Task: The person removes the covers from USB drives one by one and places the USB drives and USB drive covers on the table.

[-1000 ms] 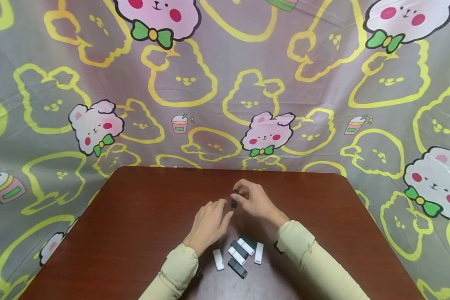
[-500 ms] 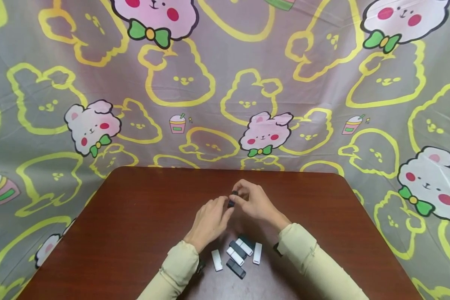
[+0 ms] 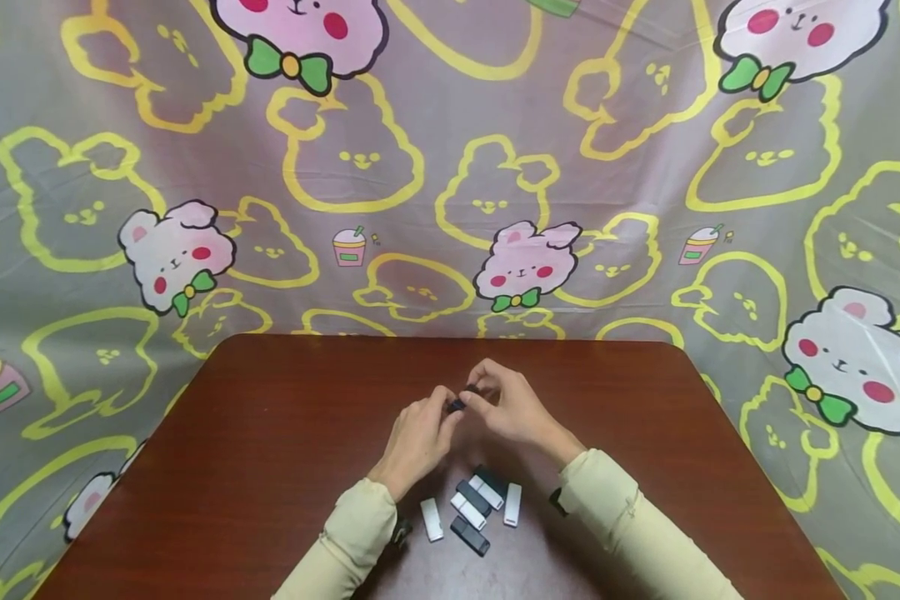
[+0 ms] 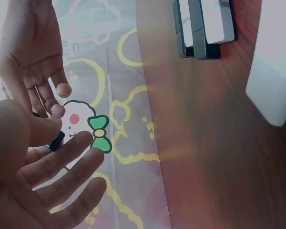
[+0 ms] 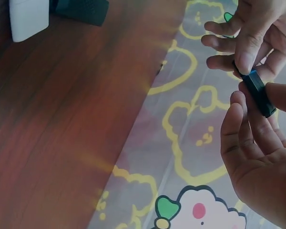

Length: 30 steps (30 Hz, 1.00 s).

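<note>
A small black USB stick [image 5: 260, 98] is held in the air above the middle of the table between both hands. My right hand [image 3: 516, 408] pinches it between thumb and fingers, as the right wrist view shows. At its other end, where a bit of blue shows, the thumb of my left hand [image 3: 416, 439] presses against it with fingers behind. The other fingers of the left hand are spread loosely. In the left wrist view only a short dark piece of the stick shows past the left thumb.
Nearer the person lies a loose heap of several white and black USB sticks. A white stick [image 3: 432, 520] lies at its left, another white stick [image 3: 512, 505] at its right, a black stick [image 3: 469, 536] in front. Behind the brown table [image 3: 285, 417] hangs a patterned cloth [image 3: 420, 167].
My left hand has come in to the right and taken hold of the black USB stick's free end. The stick has tilted from near upright in view to slanting toward the left hand.
</note>
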### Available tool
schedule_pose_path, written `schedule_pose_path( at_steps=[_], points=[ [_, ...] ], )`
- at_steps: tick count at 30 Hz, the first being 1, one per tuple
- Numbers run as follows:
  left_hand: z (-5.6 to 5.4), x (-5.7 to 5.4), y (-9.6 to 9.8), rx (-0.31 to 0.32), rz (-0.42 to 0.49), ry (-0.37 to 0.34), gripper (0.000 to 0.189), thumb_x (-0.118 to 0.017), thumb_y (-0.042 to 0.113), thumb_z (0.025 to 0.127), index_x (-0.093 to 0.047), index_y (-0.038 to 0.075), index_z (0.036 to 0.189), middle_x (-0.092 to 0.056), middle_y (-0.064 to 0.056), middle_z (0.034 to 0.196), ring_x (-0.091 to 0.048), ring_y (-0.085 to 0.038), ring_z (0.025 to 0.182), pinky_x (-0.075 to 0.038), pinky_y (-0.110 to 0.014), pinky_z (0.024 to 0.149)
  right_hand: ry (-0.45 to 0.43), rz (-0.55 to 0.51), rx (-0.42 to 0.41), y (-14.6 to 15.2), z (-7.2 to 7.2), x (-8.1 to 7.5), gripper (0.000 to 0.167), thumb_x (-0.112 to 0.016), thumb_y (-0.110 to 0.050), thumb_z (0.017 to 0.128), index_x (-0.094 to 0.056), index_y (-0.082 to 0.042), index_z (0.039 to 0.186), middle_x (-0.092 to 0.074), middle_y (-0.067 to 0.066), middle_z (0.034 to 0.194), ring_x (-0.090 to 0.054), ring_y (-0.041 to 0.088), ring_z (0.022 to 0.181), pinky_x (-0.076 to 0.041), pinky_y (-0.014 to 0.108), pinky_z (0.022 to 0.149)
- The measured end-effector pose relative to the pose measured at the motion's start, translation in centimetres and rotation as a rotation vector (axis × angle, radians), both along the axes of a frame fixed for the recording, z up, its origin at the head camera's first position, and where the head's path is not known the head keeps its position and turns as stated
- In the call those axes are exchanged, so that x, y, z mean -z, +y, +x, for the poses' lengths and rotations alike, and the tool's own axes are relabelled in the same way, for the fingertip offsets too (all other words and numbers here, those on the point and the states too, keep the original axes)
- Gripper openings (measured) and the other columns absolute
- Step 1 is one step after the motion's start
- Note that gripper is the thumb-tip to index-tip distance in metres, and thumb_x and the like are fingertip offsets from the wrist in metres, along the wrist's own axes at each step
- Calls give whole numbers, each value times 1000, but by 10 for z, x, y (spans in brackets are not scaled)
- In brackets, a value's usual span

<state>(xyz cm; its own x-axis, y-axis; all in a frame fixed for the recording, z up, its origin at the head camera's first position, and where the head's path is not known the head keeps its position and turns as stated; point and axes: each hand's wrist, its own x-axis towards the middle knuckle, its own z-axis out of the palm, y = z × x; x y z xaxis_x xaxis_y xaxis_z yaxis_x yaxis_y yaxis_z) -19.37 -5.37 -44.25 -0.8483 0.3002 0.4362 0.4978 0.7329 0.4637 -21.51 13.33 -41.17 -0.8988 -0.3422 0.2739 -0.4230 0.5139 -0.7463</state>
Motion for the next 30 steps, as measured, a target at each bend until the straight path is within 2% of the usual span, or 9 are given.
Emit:
schedule_pose_path(
  at_steps=[3, 10, 15, 21, 25, 30],
  points=[
    [0, -2, -2, 10, 23, 2, 14, -69, 20, 97, -61, 12, 105, -72, -2, 87, -60, -11, 65, -47, -25, 60, 16, 10, -31, 1, 1, -1, 18, -72, -18, 94, -60, -14, 108, -71, -2, 94, -63, 13, 82, -53, 27, 61],
    [-1, -4, -5, 44, 20, 23, 12, -68, 19, 98, -62, 14, 107, -71, 1, 90, -61, -9, 70, -49, -24, 63, 127, 97, -125, 2, 2, -1, 10, -66, -13, 97, -62, -14, 107, -71, 3, 85, -57, 12, 62, -48, 23, 52],
    [0, -5, -7, 73, -11, 50, 10, -68, 19, 98, -65, 14, 105, -71, 2, 93, -64, -10, 74, -53, -29, 66, 177, 192, -178, 2, 6, 0, 15, -66, -12, 97, -64, -11, 112, -70, 1, 86, -55, 10, 58, -48, 20, 54],
    [3, -5, -8, 109, -107, 120, 7, -68, 19, 97, -67, 13, 99, -71, 0, 88, -68, -15, 76, -55, -35, 66, 255, 366, -200, 1, 13, -6, 14, -68, -10, 96, -67, -11, 110, -72, -1, 93, -61, 5, 74, -56, 22, 70],
    [5, -7, -8, 124, -162, 132, 7, -70, 19, 96, -66, 13, 96, -72, 1, 83, -69, -16, 73, -55, -34, 63, 281, 507, -205, 0, 19, -11, 12, -69, -10, 95, -68, -14, 107, -72, -3, 96, -66, 11, 85, -58, 31, 81],
    [7, -8, -9, 156, -242, 163, 10, -73, 17, 93, -65, 12, 90, -70, 1, 76, -68, -19, 67, -53, -34, 60, 306, 609, -204, -2, 26, -8, 10, -68, -12, 95, -67, -16, 104, -73, -3, 97, -68, 14, 88, -58, 35, 83]
  ],
)
